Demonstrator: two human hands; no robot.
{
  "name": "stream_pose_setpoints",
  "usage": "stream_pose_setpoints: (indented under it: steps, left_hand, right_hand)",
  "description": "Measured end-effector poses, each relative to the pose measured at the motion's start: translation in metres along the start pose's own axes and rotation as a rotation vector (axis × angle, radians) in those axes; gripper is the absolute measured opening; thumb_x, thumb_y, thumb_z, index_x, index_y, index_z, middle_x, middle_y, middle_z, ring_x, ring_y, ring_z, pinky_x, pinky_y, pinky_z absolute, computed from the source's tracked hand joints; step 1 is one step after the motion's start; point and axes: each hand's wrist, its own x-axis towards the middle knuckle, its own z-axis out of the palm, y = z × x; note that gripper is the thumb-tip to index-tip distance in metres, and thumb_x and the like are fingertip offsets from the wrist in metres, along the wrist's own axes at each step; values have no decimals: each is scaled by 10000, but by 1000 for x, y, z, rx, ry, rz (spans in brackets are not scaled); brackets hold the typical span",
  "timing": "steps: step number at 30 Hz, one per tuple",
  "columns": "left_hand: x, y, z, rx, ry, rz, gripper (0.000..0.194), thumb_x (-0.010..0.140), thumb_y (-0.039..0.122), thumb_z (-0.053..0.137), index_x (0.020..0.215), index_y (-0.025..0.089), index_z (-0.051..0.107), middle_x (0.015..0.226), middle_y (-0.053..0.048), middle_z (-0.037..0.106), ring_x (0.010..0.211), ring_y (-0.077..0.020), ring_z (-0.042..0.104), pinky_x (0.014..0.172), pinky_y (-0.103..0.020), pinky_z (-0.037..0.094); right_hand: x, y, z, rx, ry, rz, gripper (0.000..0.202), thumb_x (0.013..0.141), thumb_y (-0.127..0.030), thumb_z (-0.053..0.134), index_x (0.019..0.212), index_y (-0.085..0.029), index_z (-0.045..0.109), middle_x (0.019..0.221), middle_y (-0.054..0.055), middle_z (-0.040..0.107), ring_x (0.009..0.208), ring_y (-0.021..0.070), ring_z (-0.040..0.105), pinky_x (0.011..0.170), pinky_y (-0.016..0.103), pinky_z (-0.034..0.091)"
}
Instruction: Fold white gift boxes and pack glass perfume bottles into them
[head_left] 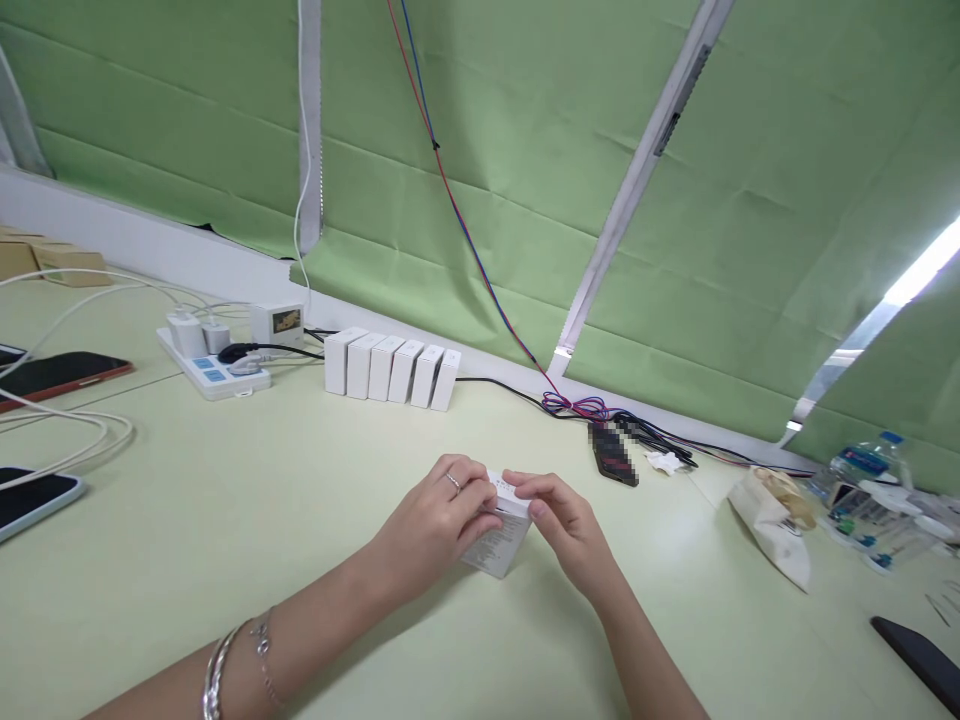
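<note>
Evidently held a small white box (496,552) between left hand (442,510) and right hand (566,530), near the middle of the pale table (360,470), with a printed side toward the near edge. Curled the left fingers over the top and left side, with the thumb across the upper near side; set the right forefinger and thumb, narrowly spread, along the right end of the top. Could not tell the firmness of that hold, nor make out full contact between base and table. Had a row of six white boxes (381,370) upright at the far side, left of the hands, with a power strip (217,378) farther left, and a dark blurred-out device (613,455) beside a cable bundle (577,406) at the far side to the right. Judged uneven pressure the likeliest trouble: might have tilted or skidded the box by pushing harder from one side, or dented its thin-looking upper edge by digging in with a fingertip. Could also have toppled the row's right-hand box by reaching low and carelessly across, given such narrow bases and close spacing.
</note>
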Motion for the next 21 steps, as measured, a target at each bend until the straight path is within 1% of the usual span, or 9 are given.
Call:
stream_pose_setpoints:
  steps: [2,7,11,14,16,18,21]
  left_hand:
    - [0,1,1,7,-3,10,96,874,106,495,821,183,514,859,-43,550,835,-184,505,656,-287,493]
    - [-1,2,1,24,-11,47,112,875,77,476,863,180,518,847,-39,574,820,-181,496,677,-294,494]
    - [-2,1,2,4,-22,46,121,872,79,476,894,193,509,878,-41,576,829,-178,514,702,-303,498]
    - [-5,-3,4,-23,17,45,125,881,121,484,984,193,472,901,-51,582,835,-183,527,726,-329,507]
    - [-8,-5,5,-18,34,23,168,885,151,488,1046,186,455,945,-70,578,881,-196,531,746,-346,510]
    - [-10,-8,6,4,16,8,198,884,159,482,1078,195,468,1017,-86,561,956,-211,524,781,-361,505]
    - [-12,-10,7,23,-4,32,230,877,147,474,1096,216,490,1090,-88,545,1052,-229,496,855,-393,477]
  right_hand:
    - [-1,0,3,-48,34,-16,151,922,-325,470,951,-246,596,1163,74,641,1126,198,568,874,338,492]
    - [-2,1,5,-141,27,-62,142,924,-297,467,940,-249,600,1154,64,643,1111,190,577,893,339,485]
    - [-3,-2,1,-184,-17,-69,155,931,-278,458,981,-254,603,1182,57,630,1114,183,576,912,341,481]
    - [-7,-3,-3,-232,-55,-105,159,920,-262,479,1026,-252,598,1227,66,601,1154,190,548,945,358,465]
    - [-10,-1,-5,-282,-64,-136,199,899,-249,512,1087,-249,577,1284,85,551,1198,209,507,935,370,477]
    - [-12,5,-4,-316,-48,-158,256,892,-231,513,1146,-251,539,1318,101,510,1211,219,488,883,364,512]
    - [-13,14,0,-279,29,-186,273,890,-203,504,1155,-262,474,1297,104,521,1128,197,550,814,341,550]
